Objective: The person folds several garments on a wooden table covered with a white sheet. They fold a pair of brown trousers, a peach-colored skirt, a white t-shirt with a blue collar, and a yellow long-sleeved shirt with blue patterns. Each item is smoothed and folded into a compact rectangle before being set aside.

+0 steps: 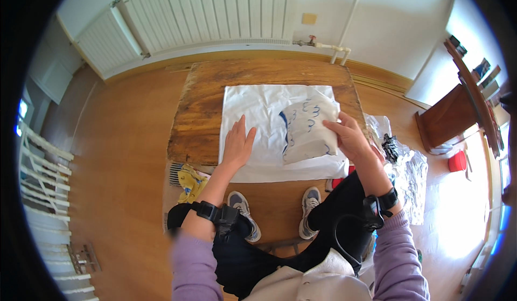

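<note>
A white cloth [258,111] lies spread on a worn wooden table [202,99], its near edge hanging past the tabletop. My right hand [350,133] grips the right side of a folded white fabric bundle [309,133], thumb on top and fingers beneath. Blue curved marks cover the bundle, and a blue edge shows along its left side. It is over the right part of the cloth; whether its underside touches the cloth cannot be told. Over the cloth's left side is my left hand [239,145], flat and holding nothing, its thumb spread from the fingers.
Yellow patterned fabric [192,182] lies by the table's near left corner. Clear plastic bags [412,180] sit at the right, with a red bucket [457,161] beyond. White radiators [210,14] and a pipe [351,14] line the far wall. A wooden cabinet [448,117] stands right.
</note>
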A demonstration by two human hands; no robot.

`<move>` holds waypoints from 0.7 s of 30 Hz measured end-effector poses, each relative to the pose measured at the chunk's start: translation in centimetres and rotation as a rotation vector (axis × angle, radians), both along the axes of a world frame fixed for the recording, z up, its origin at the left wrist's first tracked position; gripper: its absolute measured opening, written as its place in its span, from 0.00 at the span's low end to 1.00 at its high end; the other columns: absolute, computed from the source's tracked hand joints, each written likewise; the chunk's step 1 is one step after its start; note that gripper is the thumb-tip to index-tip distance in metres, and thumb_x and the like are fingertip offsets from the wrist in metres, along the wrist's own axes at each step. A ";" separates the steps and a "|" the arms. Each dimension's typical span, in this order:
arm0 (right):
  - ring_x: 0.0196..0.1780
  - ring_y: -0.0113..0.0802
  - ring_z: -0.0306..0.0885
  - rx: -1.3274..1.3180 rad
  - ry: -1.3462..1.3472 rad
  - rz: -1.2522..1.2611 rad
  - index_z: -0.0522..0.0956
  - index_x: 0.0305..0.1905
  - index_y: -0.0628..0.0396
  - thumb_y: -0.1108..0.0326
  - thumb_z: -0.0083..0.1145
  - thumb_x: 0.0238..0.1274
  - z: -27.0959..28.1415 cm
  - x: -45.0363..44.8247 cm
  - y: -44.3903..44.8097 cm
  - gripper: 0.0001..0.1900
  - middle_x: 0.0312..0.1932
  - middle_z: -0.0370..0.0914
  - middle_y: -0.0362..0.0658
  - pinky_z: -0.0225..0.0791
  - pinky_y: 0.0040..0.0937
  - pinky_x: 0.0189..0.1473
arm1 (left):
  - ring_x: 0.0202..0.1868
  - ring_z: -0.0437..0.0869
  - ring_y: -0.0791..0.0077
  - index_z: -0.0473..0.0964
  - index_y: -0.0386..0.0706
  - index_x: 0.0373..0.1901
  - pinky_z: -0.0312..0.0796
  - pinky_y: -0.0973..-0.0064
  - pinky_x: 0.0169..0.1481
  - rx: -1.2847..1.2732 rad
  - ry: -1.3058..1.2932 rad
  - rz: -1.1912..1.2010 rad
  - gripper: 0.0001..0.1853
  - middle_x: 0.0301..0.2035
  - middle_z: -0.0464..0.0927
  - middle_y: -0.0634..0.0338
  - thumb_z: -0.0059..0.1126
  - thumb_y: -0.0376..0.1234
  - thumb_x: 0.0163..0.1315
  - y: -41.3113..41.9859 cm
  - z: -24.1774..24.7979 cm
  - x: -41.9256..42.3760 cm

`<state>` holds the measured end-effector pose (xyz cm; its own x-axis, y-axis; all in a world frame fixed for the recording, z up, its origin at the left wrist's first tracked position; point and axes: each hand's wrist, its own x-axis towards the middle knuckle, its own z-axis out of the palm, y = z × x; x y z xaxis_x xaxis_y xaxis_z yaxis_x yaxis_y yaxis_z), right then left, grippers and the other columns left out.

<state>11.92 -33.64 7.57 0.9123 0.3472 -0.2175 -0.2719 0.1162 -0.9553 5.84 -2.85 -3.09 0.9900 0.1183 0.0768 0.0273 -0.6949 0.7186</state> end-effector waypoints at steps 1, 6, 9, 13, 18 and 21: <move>0.43 0.30 0.84 0.010 -0.050 -0.031 0.74 0.57 0.62 0.70 0.63 0.66 1.1 -0.6 -1.8 0.18 0.47 0.83 0.47 0.79 0.26 0.40 | 0.75 0.55 0.43 0.50 0.35 0.76 0.45 0.52 0.78 -0.014 0.030 -0.038 0.40 0.72 0.58 0.38 0.35 0.56 0.76 -0.2 0.0 -0.1; 0.46 0.32 0.85 0.061 -0.217 -0.313 0.73 0.60 0.65 0.72 0.61 0.67 6.0 -4.2 -12.2 0.19 0.49 0.83 0.49 0.81 0.28 0.45 | 0.75 0.56 0.46 0.54 0.36 0.75 0.50 0.49 0.77 0.189 0.085 -0.178 0.39 0.72 0.59 0.39 0.38 0.56 0.75 -1.3 -1.2 -0.2; 0.48 0.33 0.85 0.074 -0.308 -0.462 0.72 0.60 0.65 0.72 0.60 0.68 7.7 -8.0 -19.1 0.19 0.51 0.82 0.50 0.80 0.29 0.49 | 0.76 0.54 0.47 0.55 0.37 0.75 0.49 0.49 0.77 0.295 0.125 -0.208 0.38 0.73 0.57 0.39 0.40 0.55 0.74 -1.1 -2.2 -0.2; 0.49 0.34 0.85 -0.008 -0.313 -0.716 0.71 0.61 0.64 0.71 0.60 0.68 7.1 -14.1 -26.3 0.20 0.51 0.82 0.50 0.79 0.29 0.51 | 0.79 0.44 0.48 0.53 0.43 0.77 0.42 0.49 0.79 0.406 0.153 -0.269 0.38 0.76 0.47 0.42 0.41 0.55 0.74 -0.9 -3.1 -0.8; 0.45 0.31 0.85 -0.189 -0.158 -0.930 0.71 0.63 0.61 0.69 0.61 0.68 1.8 -21.2 -31.8 0.22 0.48 0.83 0.48 0.80 0.26 0.45 | 0.79 0.40 0.46 0.50 0.45 0.78 0.40 0.48 0.79 0.591 0.141 -0.260 0.40 0.77 0.42 0.42 0.46 0.54 0.72 -1.8 -3.9 -1.4; 0.42 0.28 0.85 -0.292 -0.050 -0.971 0.71 0.64 0.56 0.66 0.61 0.66 -2.8 -24.6 -34.2 0.23 0.46 0.84 0.44 0.79 0.23 0.39 | 0.79 0.40 0.46 0.48 0.46 0.79 0.39 0.47 0.79 0.653 0.110 -0.248 0.41 0.77 0.42 0.42 0.49 0.52 0.70 -2.2 -4.3 -1.4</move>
